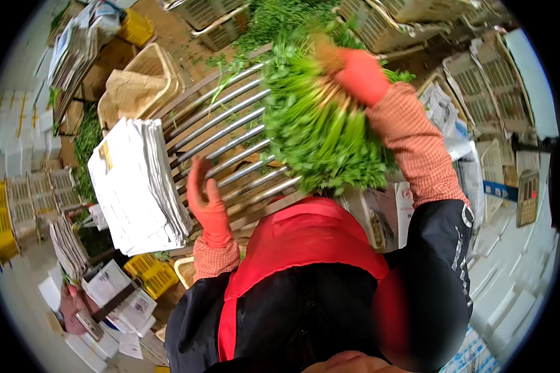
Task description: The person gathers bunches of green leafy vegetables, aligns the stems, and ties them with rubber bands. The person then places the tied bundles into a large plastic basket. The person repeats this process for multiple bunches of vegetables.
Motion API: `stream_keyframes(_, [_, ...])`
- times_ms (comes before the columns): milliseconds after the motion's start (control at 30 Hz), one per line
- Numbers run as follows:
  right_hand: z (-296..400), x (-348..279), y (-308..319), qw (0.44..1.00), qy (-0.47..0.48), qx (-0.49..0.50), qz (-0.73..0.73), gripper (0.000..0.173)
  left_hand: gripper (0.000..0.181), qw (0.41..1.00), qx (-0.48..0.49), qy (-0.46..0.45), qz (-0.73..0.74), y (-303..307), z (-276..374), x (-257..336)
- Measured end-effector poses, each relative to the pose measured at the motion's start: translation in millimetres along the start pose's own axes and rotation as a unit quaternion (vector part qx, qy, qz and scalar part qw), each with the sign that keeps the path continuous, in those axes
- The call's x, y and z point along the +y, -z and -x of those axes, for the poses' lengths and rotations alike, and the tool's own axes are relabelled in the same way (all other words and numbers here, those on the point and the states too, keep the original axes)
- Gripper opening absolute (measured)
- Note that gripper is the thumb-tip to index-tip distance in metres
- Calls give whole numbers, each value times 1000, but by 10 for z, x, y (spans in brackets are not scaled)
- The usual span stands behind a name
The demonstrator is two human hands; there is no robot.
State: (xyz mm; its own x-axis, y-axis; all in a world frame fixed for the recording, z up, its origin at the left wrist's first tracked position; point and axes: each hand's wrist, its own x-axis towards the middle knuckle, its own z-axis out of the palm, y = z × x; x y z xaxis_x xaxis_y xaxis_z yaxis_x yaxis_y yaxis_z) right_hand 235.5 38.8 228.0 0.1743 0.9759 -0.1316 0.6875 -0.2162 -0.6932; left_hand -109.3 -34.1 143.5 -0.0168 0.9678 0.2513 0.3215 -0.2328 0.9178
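My left hand (207, 205), in an orange-red glove, is raised over the near left part of a rack of metal bars (235, 140), fingers apart and nothing in it. A large heap of leafy green herbs (303, 140) with pale stems covers the right part of the rack, leaves fanned outward and root ends towards the middle. My right hand (361, 77), gloved alike and blurred, is closed around a bunch with brownish roots at the heap's far side. A thick stack of white paper sheets (135, 186) lies at the rack's left end.
A beige plastic basket (140, 88) with brown paper stands beyond the stack. More greens (284, 18) lie past the rack. Plastic crates (382, 28) stand far right, and yellow crates (151, 275) at the left. A calculator (527, 198) is at the right edge.
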Motion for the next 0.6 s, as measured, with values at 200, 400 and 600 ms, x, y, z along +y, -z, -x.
stream_keyframes(200, [-201,331,124,988,33,73,132,29,33,991,-132,36,6,-160,161,157])
stream_keyframes(400, [-380,-195,-116,945,185,39,267,33,35,875,-476,82,45,-542,375,154])
stream_keyframes(600, [-838,-1207,-268,951,238,105,-166,24,41,872,-482,-82,3,-1203,415,-485])
